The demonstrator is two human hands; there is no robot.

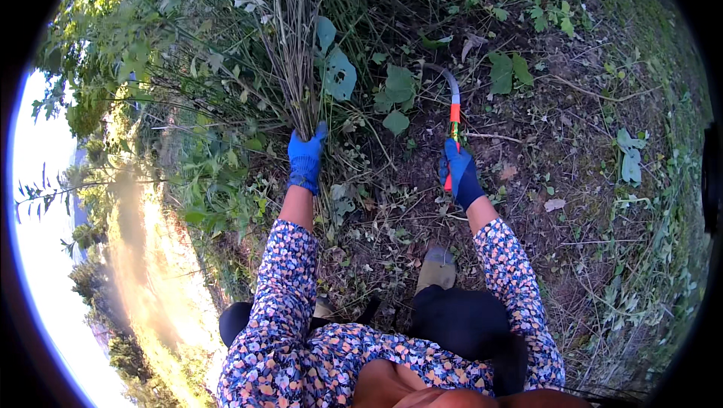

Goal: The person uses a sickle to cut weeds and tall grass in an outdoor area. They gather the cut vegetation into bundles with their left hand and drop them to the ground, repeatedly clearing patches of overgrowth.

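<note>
My left hand (305,155), in a blue work glove, is closed around the lower part of a bundle of thin dry stems (296,69). The stems rise from my fist toward the top of the view, beside a broad leaf with holes (339,74). My right hand (460,168), gloved in blue too, grips the orange handle of a sickle (455,114). Its curved metal blade points away from me and bends to the left, over the ground beside low green leaves (400,84). The blade tip is close to the foliage; whether it touches is hard to tell.
Dense green weeds (186,58) fill the upper left. Bare soil with plant litter (525,182) extends on the right, with cut-looking greenery (627,306) along that side. My boot (436,268) stands on the soil below my hands. A bright sunlit slope (152,261) shows at far left.
</note>
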